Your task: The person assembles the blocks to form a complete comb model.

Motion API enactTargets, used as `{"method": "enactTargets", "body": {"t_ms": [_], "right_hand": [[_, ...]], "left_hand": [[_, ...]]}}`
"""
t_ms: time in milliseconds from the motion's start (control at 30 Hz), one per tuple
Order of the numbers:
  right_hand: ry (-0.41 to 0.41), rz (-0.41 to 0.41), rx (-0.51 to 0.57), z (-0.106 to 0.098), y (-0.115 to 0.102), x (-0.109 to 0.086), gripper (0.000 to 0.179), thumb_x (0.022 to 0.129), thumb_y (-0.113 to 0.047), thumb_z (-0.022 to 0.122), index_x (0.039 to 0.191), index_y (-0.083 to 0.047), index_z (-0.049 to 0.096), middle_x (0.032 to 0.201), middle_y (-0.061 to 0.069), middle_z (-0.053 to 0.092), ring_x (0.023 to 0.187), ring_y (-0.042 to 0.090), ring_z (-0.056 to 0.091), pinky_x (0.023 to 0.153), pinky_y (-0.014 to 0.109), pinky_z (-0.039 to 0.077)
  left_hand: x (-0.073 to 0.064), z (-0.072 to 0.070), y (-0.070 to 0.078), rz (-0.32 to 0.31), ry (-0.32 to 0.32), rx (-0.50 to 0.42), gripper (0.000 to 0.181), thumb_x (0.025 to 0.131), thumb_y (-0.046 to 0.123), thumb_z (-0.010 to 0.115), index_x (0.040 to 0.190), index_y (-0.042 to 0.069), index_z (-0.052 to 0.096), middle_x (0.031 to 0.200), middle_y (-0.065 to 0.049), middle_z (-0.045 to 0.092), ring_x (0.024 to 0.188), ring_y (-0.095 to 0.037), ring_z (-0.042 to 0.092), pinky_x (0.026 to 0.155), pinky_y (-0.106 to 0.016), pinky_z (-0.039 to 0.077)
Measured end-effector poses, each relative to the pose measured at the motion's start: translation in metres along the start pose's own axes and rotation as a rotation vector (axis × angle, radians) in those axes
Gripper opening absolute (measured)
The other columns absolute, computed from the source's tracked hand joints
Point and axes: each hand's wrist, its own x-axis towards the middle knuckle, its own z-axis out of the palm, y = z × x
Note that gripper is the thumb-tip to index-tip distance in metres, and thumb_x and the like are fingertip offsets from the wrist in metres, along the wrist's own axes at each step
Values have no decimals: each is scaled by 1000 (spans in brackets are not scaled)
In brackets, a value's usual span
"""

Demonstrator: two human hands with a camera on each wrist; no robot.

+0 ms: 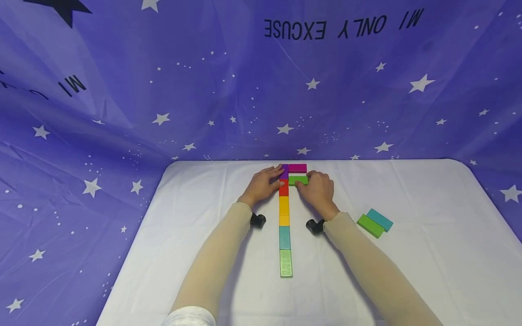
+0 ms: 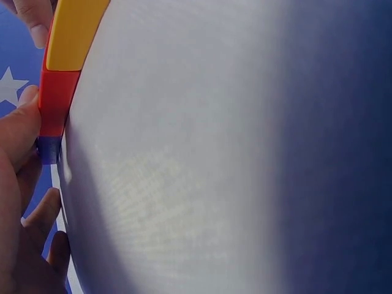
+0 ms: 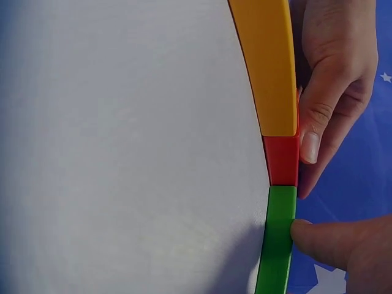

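A straight row of coloured blocks runs toward the person on the white table. The left hand [image 1: 264,183] lies beside its far end, fingertips at the purple block [image 1: 284,171] and thumb resting against the red block [image 1: 283,189]. Sticking out rightward from the row is a green block [image 1: 298,180], which the right hand [image 1: 319,190] pinches between thumb and index finger. Its inner end meets the row near the purple and red blocks. Just beyond it, a magenta block [image 1: 297,168] also extends right from the purple one. In the right wrist view, the right thumb [image 3: 324,242] presses the green block's edge.
Nearer in the row come yellow blocks [image 1: 284,206], a teal block [image 1: 284,237] and a light green block [image 1: 286,263]. To the right lie another teal block [image 1: 380,219] and green block [image 1: 370,226], side by side. A purple star-patterned cloth [image 1: 244,90] hangs behind the table.
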Motion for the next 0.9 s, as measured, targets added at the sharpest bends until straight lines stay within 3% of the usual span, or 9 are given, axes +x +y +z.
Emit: {"method": "enactTargets", "body": {"t_ms": [300,600,900], "right_hand": [[-6,3,50,-8,3,-4,55,88,-40,73,121,4,68,104,20,71,97,39,62,87,51,48],[23,-39,217,-51,12,-27,50,90,-32,72,125,3,66,106,21,70,99,38,59,86,51,48],[56,-83,230,-84,35,-56,48,92,-34,72,126,-1,66,112,20,70,104,37,60,91,52,44]], "left_hand": [[0,0,1,0,-4,-16,54,100,35,63,149,16,50,158,5,40,147,-23,35,122,-41,23],[0,0,1,9,-2,-11,54,100,36,62,148,16,51,158,5,40,147,-23,35,122,-40,24],[1,1,-2,8,-5,-8,55,100,36,62,149,16,50,159,5,39,147,-23,34,122,-41,23]]}}
